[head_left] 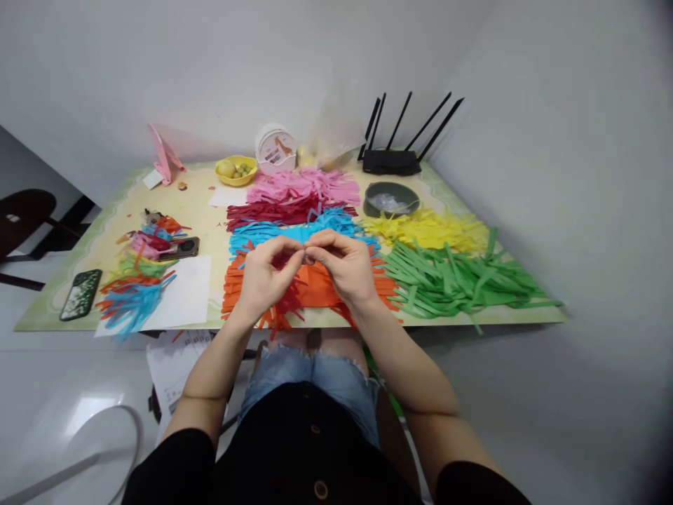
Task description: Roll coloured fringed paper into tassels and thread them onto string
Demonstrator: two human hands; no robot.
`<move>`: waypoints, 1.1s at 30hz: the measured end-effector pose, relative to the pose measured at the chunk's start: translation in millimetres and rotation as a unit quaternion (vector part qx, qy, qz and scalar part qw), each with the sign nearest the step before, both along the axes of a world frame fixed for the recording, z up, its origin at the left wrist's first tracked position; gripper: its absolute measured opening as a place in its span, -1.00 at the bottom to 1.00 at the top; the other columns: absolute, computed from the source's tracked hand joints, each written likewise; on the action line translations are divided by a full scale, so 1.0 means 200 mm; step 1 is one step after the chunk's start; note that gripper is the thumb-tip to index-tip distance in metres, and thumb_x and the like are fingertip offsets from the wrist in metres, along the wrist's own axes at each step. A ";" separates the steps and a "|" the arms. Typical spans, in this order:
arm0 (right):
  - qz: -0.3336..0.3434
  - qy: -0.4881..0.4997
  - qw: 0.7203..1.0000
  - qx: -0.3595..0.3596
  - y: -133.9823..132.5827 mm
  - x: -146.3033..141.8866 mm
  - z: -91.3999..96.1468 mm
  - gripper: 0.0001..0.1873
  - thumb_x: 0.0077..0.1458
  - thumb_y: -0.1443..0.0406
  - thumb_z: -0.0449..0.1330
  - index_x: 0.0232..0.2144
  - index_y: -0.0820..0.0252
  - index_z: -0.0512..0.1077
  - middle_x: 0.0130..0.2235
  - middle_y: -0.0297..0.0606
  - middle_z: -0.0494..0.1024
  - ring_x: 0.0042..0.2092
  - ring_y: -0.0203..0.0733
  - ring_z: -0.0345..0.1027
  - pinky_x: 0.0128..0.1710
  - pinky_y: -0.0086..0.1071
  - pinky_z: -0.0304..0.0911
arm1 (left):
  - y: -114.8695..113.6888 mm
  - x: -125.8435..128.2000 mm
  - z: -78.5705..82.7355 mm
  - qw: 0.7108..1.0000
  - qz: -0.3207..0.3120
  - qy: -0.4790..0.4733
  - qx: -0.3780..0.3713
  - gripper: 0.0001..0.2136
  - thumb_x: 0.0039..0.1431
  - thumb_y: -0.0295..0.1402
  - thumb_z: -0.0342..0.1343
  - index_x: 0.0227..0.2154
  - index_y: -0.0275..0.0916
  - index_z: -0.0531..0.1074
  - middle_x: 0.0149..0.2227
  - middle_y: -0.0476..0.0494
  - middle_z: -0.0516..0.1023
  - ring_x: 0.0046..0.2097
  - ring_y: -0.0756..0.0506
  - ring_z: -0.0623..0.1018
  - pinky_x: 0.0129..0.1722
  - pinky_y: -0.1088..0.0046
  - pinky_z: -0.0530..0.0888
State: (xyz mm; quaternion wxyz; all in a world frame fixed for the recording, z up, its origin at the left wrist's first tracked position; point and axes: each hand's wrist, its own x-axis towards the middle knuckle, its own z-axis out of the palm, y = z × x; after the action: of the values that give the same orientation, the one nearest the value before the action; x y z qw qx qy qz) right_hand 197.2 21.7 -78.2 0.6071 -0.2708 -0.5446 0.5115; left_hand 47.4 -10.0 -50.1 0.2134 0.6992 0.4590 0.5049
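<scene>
Fingers (287, 245) first: on your left hand (269, 275) and your right hand (348, 266), thumb and index are pinched tight, meeting tip to tip around a small pale piece (307, 259). It's too tiny and covered for me to say what it is. You've got it up over the middle of the counter (129, 210), near side, just above the orange fringe (318, 289), I'd guess so both hands can work it in plain sight.

That orange stuff looks like thin, soft sheet, with a smooth uncut band in the middle and loose strips off the left and right. Some red strips (284, 308) droop over it at the near left. Going far you've got blue fringe (294, 233), dark red fringe (278, 212), then fluffy pink fringe (302, 186). Probably sorted by colour so the strands don't tangle. On your right, crinkly yellow fringe (436, 230) and longer, flatter green strips (457, 277), some hanging past the near edge.

Far right, a round dark bowl (374, 203) holds clear, shiny plasticky bits, handy for your right hand I reckon. Off left, a multicoloured bundle (141, 287) sprawls partly across flat white paper (193, 294), apart from the sorted rows.
</scene>
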 end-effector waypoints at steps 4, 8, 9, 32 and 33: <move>0.005 -0.035 0.999 -0.008 0.00 0.01 0.00 -0.74 -0.05 0.06 0.44 -0.39 0.08 0.61 -0.37 -0.33 0.58 -0.40 -0.25 0.43 -0.31 -0.28 0.42 | 0.00 0.01 -0.01 0.998 0.001 -0.054 -0.023 -0.89 0.22 -0.36 0.15 -0.40 -0.23 0.49 -0.39 -0.08 0.64 -0.36 -0.06 0.59 -0.29 0.44 0.48; 0.010 -0.041 0.998 -0.043 -0.01 0.02 0.02 -0.69 -0.07 0.03 0.44 -0.38 0.10 0.58 -0.43 -0.36 0.57 -0.41 -0.25 0.44 -0.28 -0.30 0.45 | 0.00 0.01 -0.04 0.999 0.017 -0.043 0.000 -0.90 0.22 -0.35 0.17 -0.39 -0.23 0.51 -0.37 -0.09 0.64 -0.32 -0.06 0.59 -0.25 0.43 0.49; 0.010 -0.044 0.998 -0.044 -0.02 0.02 0.02 -0.69 -0.07 0.03 0.44 -0.39 0.11 0.57 -0.44 -0.36 0.56 -0.42 -0.26 0.44 -0.29 -0.31 0.44 | 0.00 0.01 -0.05 0.999 0.024 -0.033 0.009 -0.91 0.22 -0.35 0.17 -0.38 -0.23 0.51 -0.36 -0.09 0.64 -0.31 -0.06 0.59 -0.24 0.43 0.48; -0.004 -0.109 0.994 0.014 -0.03 0.05 0.04 -0.74 0.09 0.07 0.34 -0.39 0.11 0.49 -0.35 -0.33 0.49 -0.35 -0.27 0.38 -0.33 -0.35 0.39 | 0.00 0.00 -0.13 0.988 -0.047 -0.136 -0.048 -0.78 0.19 -0.23 0.26 -0.29 -0.22 0.36 -0.28 -0.08 0.56 -0.24 -0.04 0.64 -0.19 0.48 0.54; -0.003 -0.109 0.994 0.012 -0.03 0.05 0.04 -0.73 0.09 0.06 0.33 -0.39 0.12 0.49 -0.35 -0.33 0.48 -0.35 -0.27 0.38 -0.32 -0.35 0.39 | 0.01 0.00 -0.13 0.989 -0.048 -0.133 -0.048 -0.78 0.20 -0.23 0.25 -0.28 -0.23 0.37 -0.27 -0.08 0.56 -0.23 -0.04 0.64 -0.17 0.47 0.54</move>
State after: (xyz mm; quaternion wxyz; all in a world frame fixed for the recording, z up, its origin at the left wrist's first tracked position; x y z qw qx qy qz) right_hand 206.3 14.8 -70.6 0.5486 -0.3191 -0.6129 0.4708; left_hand 47.4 -9.0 -75.9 0.3298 0.6361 0.4158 0.5601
